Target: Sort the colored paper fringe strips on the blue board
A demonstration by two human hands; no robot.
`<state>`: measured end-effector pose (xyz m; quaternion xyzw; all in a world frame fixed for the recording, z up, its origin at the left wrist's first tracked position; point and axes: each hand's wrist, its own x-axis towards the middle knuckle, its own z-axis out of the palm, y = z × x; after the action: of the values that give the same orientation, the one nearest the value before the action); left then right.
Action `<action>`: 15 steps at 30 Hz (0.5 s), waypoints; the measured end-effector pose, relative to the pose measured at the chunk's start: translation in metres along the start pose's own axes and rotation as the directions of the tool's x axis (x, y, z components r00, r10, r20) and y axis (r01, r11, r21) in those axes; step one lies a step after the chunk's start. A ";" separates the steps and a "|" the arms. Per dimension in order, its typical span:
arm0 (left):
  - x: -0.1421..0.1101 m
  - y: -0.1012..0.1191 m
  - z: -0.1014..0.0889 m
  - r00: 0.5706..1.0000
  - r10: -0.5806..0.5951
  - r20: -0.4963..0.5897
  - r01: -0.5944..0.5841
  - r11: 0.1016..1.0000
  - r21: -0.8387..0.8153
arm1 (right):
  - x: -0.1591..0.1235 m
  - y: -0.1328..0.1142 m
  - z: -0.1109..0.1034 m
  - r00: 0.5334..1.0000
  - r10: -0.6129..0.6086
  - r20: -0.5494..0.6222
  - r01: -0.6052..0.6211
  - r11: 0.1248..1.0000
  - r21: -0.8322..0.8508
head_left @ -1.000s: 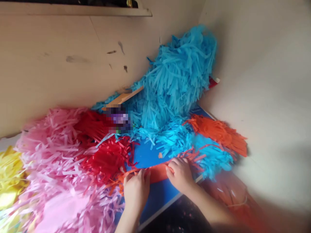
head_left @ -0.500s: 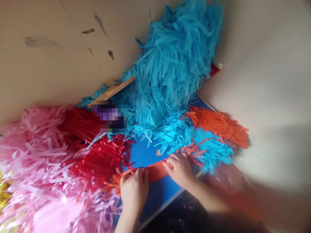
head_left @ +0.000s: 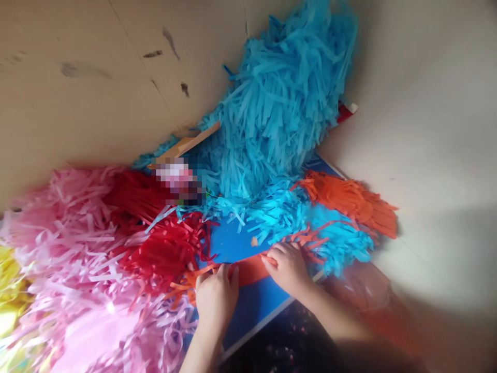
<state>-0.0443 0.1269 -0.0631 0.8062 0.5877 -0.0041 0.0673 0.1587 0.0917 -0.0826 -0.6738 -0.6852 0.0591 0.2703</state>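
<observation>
Between my hands stretches a strip of orange tissue paper (head_left: 251,270), its ends cut into fringe, low over the blue tabletop (head_left: 248,313). My left hand (head_left: 217,290) is closed on its left part, thumb against the fingers, with orange fringe spilling out to the left. My right hand (head_left: 288,267) pinches the right part, and more fringe fans out beyond it. Just left of my left hand lies a red fringed bundle (head_left: 166,254). Bright blue fringe (head_left: 345,241) lies just past my right hand.
A tall heap of blue fringed paper (head_left: 287,98) leans at the back. Pink fringe (head_left: 81,238) covers the left side, with yellow paper (head_left: 11,290) at the edge. An orange fringed bundle (head_left: 349,202) lies at the right, near the wall (head_left: 438,155). A blurred-out patch hides something near a wooden strip (head_left: 190,144).
The view has shifted slightly, so the left-hand piles appear further right and more yellow paper shows. Both hands keep their grip on the orange strip, nearly unmoved.
</observation>
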 end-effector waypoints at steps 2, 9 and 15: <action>-0.002 0.001 -0.001 1.000 0.000 -0.019 0.000 1.000 0.000 | -0.001 -0.001 0.001 1.000 0.000 -0.004 0.000 1.000 0.003; -0.007 0.009 -0.008 0.900 0.382 -0.212 -0.366 0.924 0.111 | -0.002 0.006 -0.010 0.997 0.017 -0.076 -0.026 0.993 -0.114; -0.023 0.011 -0.008 0.868 0.474 -0.145 -0.459 0.879 0.127 | -0.014 -0.018 -0.032 0.990 -0.080 -0.120 0.056 0.979 -0.196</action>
<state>-0.0409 0.1029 -0.0520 0.9238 0.3783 0.0559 -0.0202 0.1564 0.0680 -0.0518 -0.6752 -0.6918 -0.0596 0.2490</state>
